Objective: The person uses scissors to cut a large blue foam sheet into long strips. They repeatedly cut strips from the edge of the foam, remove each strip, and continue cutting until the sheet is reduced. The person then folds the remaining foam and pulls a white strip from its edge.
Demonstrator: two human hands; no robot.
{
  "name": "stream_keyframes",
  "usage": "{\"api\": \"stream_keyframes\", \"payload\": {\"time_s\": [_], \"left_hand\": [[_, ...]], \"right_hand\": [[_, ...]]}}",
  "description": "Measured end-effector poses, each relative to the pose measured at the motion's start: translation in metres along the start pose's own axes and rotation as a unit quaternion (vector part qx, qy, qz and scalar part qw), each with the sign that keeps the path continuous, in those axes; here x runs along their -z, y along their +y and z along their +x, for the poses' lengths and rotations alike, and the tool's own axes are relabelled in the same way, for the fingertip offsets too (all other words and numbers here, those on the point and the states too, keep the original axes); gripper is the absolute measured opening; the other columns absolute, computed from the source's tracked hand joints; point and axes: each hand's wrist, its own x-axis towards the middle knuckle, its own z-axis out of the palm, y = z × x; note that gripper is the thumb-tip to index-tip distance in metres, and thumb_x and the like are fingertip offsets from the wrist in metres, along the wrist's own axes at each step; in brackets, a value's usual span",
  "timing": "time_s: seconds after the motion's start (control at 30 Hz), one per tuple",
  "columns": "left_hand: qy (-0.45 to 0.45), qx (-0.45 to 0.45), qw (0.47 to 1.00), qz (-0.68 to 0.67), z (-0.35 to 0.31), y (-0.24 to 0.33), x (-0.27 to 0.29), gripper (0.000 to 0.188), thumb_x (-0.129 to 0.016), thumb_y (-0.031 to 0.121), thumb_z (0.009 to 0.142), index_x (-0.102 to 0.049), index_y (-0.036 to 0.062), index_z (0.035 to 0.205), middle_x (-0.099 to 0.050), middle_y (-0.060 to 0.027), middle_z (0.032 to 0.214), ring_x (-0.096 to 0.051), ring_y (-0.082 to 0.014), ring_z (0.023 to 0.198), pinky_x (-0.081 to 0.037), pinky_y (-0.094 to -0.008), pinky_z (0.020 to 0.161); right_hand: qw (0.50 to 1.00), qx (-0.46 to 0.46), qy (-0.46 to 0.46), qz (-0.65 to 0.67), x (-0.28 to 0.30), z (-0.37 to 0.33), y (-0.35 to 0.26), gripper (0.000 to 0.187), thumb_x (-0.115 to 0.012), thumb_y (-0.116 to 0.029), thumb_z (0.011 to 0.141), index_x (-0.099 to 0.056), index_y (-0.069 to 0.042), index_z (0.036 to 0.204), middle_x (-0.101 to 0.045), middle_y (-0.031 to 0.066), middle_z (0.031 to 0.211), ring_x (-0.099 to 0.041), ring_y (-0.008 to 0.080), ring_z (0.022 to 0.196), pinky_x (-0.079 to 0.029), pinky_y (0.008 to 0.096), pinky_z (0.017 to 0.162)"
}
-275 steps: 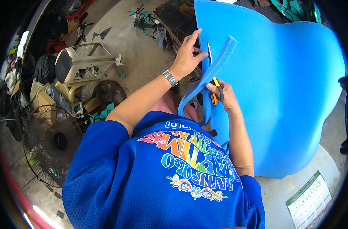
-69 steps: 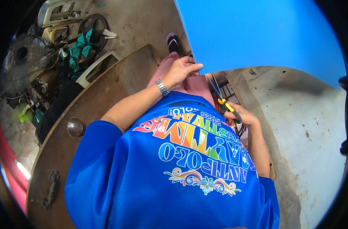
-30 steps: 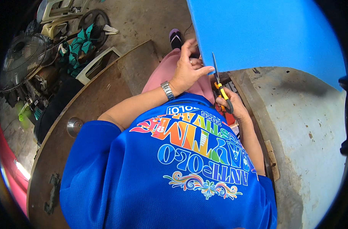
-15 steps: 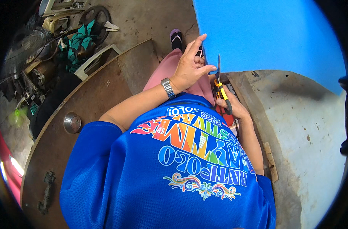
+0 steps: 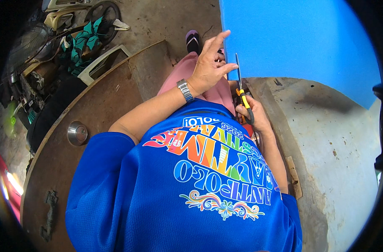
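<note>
A large blue foam sheet [image 5: 296, 38] with a thin edge fills the upper right. My left hand [image 5: 212, 63] holds its near left edge, with the thumb lying on top and the index finger stretched along the side. The other fingers are partly tucked at the edge. My right hand [image 5: 257, 115] is closed around yellow-and-black scissors [image 5: 242, 96], pointing away from me. Their narrow blades lie at the sheet's near left corner, close to my left thumb. A narrow strip of blue shows left of the blades. How far the blades are apart is hard to see.
A brown wooden board [image 5: 103, 94] with a round metal knob [image 5: 77, 133] curves along my left. Behind it are a fan [image 5: 25, 42], green cloth [image 5: 88, 38] and a black wheel [image 5: 105, 19]. A pale grey surface [image 5: 338, 159] lies at right.
The scissors have moved a little forward and left, farther over the sheet's corner. The sheet's left edge has shifted slightly right. My left thumb has moved slightly forward.
</note>
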Motion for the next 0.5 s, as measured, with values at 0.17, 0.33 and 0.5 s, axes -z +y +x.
{"api": "stream_keyframes", "payload": {"time_s": [0.17, 0.33, 0.5], "left_hand": [[-0.025, 0.009, 1.0, 0.0, -0.001, 0.005, 0.013, 0.096, -0.076, -0.006, 0.078, -0.023, 0.0149, 0.155, -0.037, -0.0091, 0.128, -0.065, -0.0155, 0.094, -0.061, -0.0266, 0.082], [-0.013, 0.032, 0.999, 0.006, -0.006, 0.011, 0.024, 0.095, -0.077, -0.005, 0.078, -0.024, 0.0135, 0.155, -0.036, -0.0095, 0.126, -0.065, -0.0156, 0.094, -0.061, -0.0261, 0.081], [0.012, -0.026, 1.0, 0.005, 0.01, 0.009, 0.029, 0.089, -0.076, -0.003, 0.081, -0.026, 0.0127, 0.154, -0.037, -0.0102, 0.126, -0.065, -0.0139, 0.094, -0.06, -0.0234, 0.077]], "right_hand": [[0.998, 0.048, -0.034, 0.015, 0.0, 0.018, -0.018, 0.043, -0.079, -0.039, 0.083, -0.059, -0.003, 0.097, -0.061, 0.0026, 0.079, -0.057, 0.0077, 0.065, -0.047, 0.0236, 0.059], [1.0, 0.027, -0.011, -0.01, -0.017, 0.024, -0.027, 0.044, -0.079, -0.04, 0.082, -0.059, -0.003, 0.097, -0.058, 0.001, 0.069, -0.056, 0.0087, 0.059, -0.044, 0.024, 0.053], [1.0, 0.005, 0.014, -0.01, -0.023, 0.015, -0.033, 0.041, -0.079, -0.041, 0.083, -0.061, -0.005, 0.089, -0.056, 0.0003, 0.063, -0.055, 0.0091, 0.053, -0.042, 0.0239, 0.047]]}}
